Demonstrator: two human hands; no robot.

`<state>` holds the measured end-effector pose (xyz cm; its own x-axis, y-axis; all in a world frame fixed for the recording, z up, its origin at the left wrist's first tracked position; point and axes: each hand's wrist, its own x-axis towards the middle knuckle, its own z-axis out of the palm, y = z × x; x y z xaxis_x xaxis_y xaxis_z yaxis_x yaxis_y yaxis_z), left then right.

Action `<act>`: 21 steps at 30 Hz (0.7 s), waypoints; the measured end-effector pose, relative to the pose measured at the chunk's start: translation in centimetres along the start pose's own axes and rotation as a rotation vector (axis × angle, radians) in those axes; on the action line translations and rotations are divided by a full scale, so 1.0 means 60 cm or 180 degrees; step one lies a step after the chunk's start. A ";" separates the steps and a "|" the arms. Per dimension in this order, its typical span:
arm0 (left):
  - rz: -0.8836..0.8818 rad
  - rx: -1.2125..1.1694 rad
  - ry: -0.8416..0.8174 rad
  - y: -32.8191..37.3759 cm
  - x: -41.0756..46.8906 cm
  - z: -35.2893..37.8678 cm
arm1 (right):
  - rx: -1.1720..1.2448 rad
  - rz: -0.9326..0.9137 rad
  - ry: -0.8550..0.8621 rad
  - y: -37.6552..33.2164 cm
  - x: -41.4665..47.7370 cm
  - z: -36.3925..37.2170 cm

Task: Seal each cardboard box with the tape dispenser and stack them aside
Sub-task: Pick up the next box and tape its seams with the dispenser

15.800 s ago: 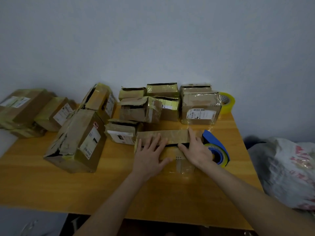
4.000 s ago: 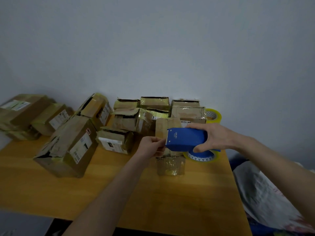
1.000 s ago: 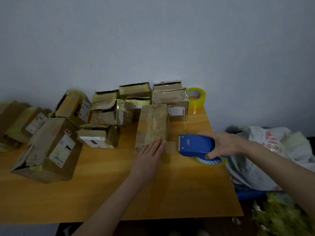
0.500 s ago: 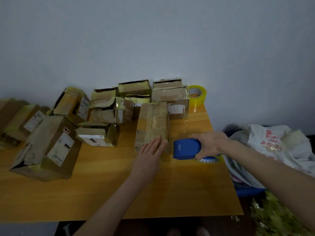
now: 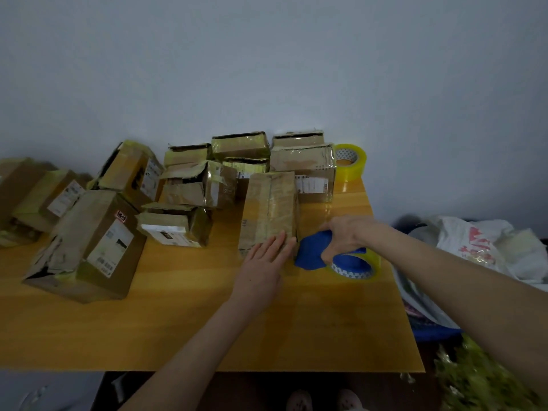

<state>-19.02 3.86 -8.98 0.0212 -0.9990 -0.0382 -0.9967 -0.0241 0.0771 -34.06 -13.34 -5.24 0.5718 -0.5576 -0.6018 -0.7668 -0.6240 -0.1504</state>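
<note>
At the near end of the long cardboard box (image 5: pixel 269 209), the left hand (image 5: pixel 261 271) lies flat, fingers straight, pressing on the cardboard. The right hand (image 5: pixel 344 235) grips the blue tape dispenser (image 5: pixel 311 255), which has swung in from the right and tipped nose-down just beside the box's near right corner. That looks like the cutting twist, so this strip seems nearly done. Torn boxes (image 5: pixel 195 188) farther back await sealing.
</note>
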 end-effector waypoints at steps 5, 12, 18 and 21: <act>-0.0078 0.0075 -0.0079 0.002 -0.006 -0.002 | -0.0126 0.0426 0.0395 0.042 -0.011 0.009; -0.0155 0.0096 0.0027 0.011 0.000 0.008 | 0.4055 0.1071 0.0826 0.049 0.010 0.055; -0.0253 -0.0632 0.0449 0.009 0.000 -0.007 | 0.5254 0.1369 0.0386 0.026 0.046 0.104; -0.0456 -0.0939 0.1063 -0.017 -0.012 -0.030 | 0.4918 0.1406 0.0421 0.027 0.051 0.108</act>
<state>-17.86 4.53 -7.26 0.2290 -0.9408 0.2499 -0.9182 -0.1235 0.3764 -35.43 -12.48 -12.42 0.1947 -0.6271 -0.7542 -0.3692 0.6655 -0.6487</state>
